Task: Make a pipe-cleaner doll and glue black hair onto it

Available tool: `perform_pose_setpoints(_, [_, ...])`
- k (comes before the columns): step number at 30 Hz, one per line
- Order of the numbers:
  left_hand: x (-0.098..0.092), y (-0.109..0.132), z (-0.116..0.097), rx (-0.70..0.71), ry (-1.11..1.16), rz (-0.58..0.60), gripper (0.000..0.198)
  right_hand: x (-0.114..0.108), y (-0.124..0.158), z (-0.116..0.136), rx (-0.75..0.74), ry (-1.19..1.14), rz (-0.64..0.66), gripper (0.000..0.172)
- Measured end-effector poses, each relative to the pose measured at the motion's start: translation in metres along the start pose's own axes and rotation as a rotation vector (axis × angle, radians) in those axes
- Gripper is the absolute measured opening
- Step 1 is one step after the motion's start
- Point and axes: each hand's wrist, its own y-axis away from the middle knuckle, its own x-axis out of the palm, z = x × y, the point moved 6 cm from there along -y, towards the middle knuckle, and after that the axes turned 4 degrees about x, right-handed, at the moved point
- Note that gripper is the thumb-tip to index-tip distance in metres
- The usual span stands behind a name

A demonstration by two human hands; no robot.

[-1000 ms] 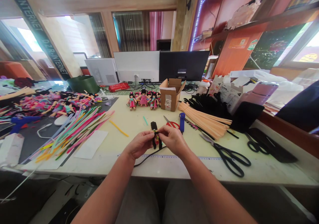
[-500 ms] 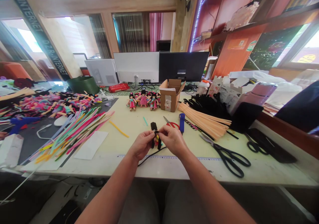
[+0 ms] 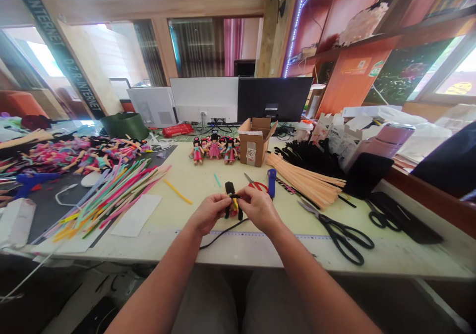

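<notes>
Over the middle of the table, my left hand and my right hand face each other, fingers pinched. Between them is a small doll with black fuzzy hair and a bit of yellow, partly hidden by my fingers. Both hands grip a black pipe cleaner at the doll, and a long black strand curves down towards the table edge. To the right lie red-handled scissors and a blue tool. Several finished dolls in pink dresses stand behind, by a cardboard box.
Coloured pipe cleaners and a white paper lie at left, with a heap of dolls beyond. Peach pipe cleaners, black pipe cleaners and large black scissors lie at right. A ruler runs along the front.
Both hands stay at the doll with only small finger shifts. The long black strand has swung slightly left, and more yellow shows on the doll.
</notes>
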Motion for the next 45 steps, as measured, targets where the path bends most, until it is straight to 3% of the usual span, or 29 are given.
perform_pose_setpoints(4, [-0.002,-0.002,0.005,-0.032,0.106,-0.023,0.026,0.003,-0.005,-0.01,0.04,-0.08,0.014,0.011])
perform_pose_setpoints(12, [0.003,-0.002,0.004,-0.058,0.172,0.13,0.028,0.011,-0.017,-0.023,0.092,-0.229,0.043,0.01])
perform_pose_setpoints(22, [0.0,-0.015,0.004,0.006,0.221,0.054,0.031,0.022,-0.03,-0.028,0.129,-0.371,0.111,0.019])
perform_pose_setpoints(25, [-0.015,-0.019,0.004,-0.033,0.055,-0.035,0.033,0.024,-0.035,-0.039,0.164,-0.39,0.116,0.019])
perform_pose_setpoints(28, [-0.042,-0.029,-0.005,0.002,-0.437,-0.198,0.029,0.022,-0.047,-0.055,0.225,-0.4,0.103,0.02])
perform_pose_setpoints(31, [-0.055,-0.042,-0.012,0.019,-0.808,-0.203,0.021,0.022,-0.062,-0.071,0.3,-0.404,0.115,0.019])
perform_pose_setpoints(38, [-0.054,-0.059,-0.01,-0.016,-1.059,-0.171,0.009,0.031,-0.08,-0.106,0.409,-0.397,0.115,0.018])
perform_pose_setpoints(45, [-0.052,-0.074,-0.005,-0.066,-1.092,-0.151,0.006,0.025,-0.08,-0.124,0.341,-0.245,0.022,0.02])
